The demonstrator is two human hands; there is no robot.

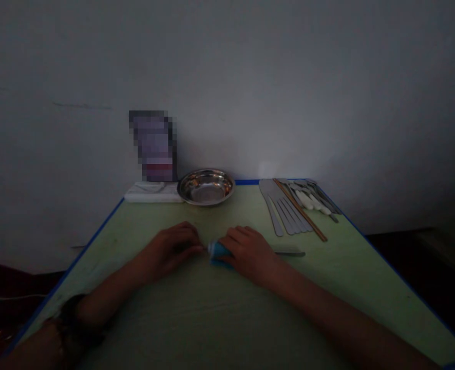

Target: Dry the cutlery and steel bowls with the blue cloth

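Note:
My right hand [248,252] is closed around a bunched blue cloth [219,250] with a paler end, low over the middle of the table. Beyond that hand, on its right side, the slim handle of a metal utensil [292,253] sticks out; the hand and cloth hide its middle. My left hand [177,246] is closed, thumb and fingers pinched together right beside the cloth's left end. A thin bit of something shows at those fingertips, in line with the handle, but its kind is too dark to tell.
A shiny steel bowl [206,187] stands at the back edge, beside a folded white cloth [154,192]. A blurred-out upright object [154,146] leans on the wall. At the back right lie several table knives [287,216], wooden chopsticks [300,209] and white-handled cutlery [312,200].

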